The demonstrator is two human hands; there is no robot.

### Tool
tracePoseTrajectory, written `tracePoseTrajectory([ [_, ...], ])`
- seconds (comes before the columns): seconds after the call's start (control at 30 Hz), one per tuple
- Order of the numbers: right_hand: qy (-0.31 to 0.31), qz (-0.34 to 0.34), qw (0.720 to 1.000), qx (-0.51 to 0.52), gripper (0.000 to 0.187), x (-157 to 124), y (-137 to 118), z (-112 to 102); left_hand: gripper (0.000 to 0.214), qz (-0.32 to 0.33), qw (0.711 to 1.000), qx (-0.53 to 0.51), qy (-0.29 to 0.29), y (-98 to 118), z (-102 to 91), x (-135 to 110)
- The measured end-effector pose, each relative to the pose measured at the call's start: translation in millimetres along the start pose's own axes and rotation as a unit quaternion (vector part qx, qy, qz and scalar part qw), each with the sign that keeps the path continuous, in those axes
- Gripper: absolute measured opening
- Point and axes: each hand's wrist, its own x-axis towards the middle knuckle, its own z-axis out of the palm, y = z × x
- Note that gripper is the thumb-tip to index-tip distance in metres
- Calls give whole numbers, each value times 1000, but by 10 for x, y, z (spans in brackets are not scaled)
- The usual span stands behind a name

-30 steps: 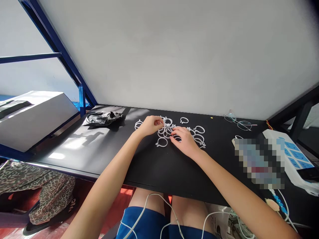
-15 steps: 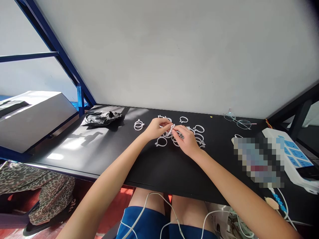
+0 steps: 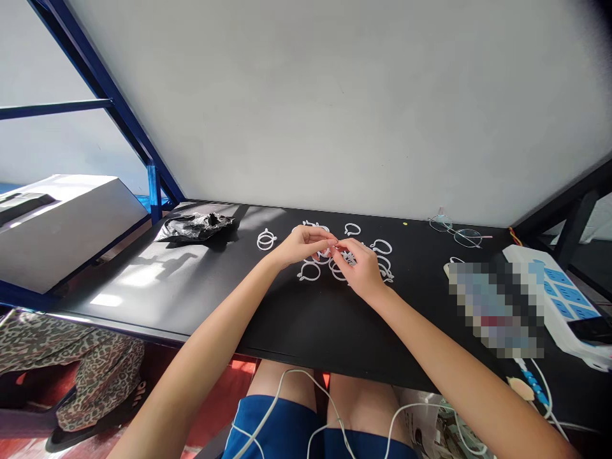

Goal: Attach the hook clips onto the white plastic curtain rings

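Note:
Several white plastic rings (image 3: 381,246) lie scattered on the black table (image 3: 191,287) in front of me. My left hand (image 3: 299,245) and my right hand (image 3: 361,268) meet just above the pile, fingers pinched together on one white ring (image 3: 329,252) held between them. A pair of rings (image 3: 266,240) lies apart to the left of my left hand. One more ring (image 3: 310,273) rests on the table just below my hands.
A crumpled black plastic bag (image 3: 197,225) lies at the back left. Glasses (image 3: 454,232) rest at the back right, beside a white power strip (image 3: 559,299) and a blurred object (image 3: 495,306). A white box (image 3: 52,223) stands left of the table. Cables hang over my lap.
Both hands lifted off the pile and came together, pinching one ring between them. The pair of rings on the left, earlier partly covered by my left hand, now lies free.

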Motion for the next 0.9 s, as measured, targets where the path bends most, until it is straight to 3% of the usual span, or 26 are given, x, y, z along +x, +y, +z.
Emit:
tracePoseTrajectory([
  [0.17,40,17,999,18,16,-14,0,3,39,1,999,-37,-23,-33,-27,12],
  [0.47,36,-24,999,5,14,-11,-25,3,37,-1,999,-28,-33,-35,-60,10],
  [0.9,27,-4,1000,-5,18,-17,-22,8,36,4,1000,-9,-30,-41,-57,16],
])
